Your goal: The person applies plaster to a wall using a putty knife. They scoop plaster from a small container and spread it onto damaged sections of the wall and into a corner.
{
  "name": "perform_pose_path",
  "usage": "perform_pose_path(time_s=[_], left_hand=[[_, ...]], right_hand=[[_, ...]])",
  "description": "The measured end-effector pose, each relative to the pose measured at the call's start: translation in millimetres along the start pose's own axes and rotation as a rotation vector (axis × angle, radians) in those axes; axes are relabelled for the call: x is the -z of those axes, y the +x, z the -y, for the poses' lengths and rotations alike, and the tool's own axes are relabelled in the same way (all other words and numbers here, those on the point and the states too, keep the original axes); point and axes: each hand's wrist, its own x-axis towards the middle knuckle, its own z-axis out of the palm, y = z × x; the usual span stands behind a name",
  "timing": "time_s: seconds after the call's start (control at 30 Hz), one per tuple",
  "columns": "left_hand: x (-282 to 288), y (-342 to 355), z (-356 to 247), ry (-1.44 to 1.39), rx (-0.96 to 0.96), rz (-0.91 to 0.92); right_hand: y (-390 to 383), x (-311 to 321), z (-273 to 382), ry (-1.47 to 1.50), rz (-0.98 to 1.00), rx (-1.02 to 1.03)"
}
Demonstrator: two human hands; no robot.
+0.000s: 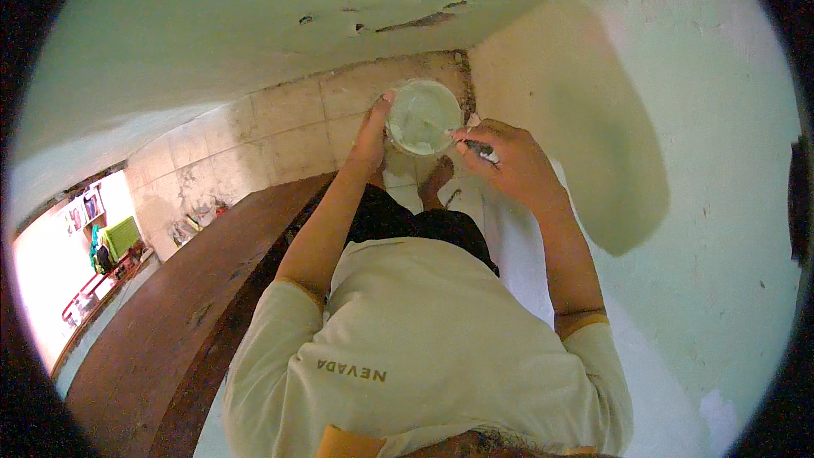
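Note:
Near the top middle, my left hand (373, 131) is closed on the side of a round, pale translucent tub (420, 117) with light greenish-white contents. At the tub's right edge, my right hand (504, 157) grips a small tool (482, 150), possibly a scraper, mostly hidden by the fingers. Whether its tip is in the contents is too small to tell. My bare feet and dark shorts show below the tub.
A green wall (339, 0) with cracks and holes meets a right-hand wall (721, 161) at a corner above tiled skirting (288, 110). A brown wooden surface (161, 314) runs along my left. Beyond it a bright opening holds a green object (121, 237) and other small items.

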Motion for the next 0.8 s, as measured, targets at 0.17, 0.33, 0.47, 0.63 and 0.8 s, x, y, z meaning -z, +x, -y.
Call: perform_pose_path(time_s=[0.17, 0.33, 0.47, 0.63, 0.8], left_hand=[[3, 18, 26, 0.055, -0.082, 0.004], [-23, 3, 9, 0.122, -0.164, 0.043], [-11, 15, 23, 0.096, -0.117, 0.009], [-4, 29, 36, 0.139, -0.132, 0.026], [-25, 10, 15, 0.012, -0.072, -0.022]], right_hand=[[-12, -9, -15, 0.135, -0.185, -0.127], [-19, -22, -26, 0.321, -0.337, -0.38], [-21, -16, -36, 0.592, -0.354, -0.619], [-25, -20, -30, 0.396, -0.293, -0.414], [-27, -17, -13, -0.045, -0.196, -0.078]])
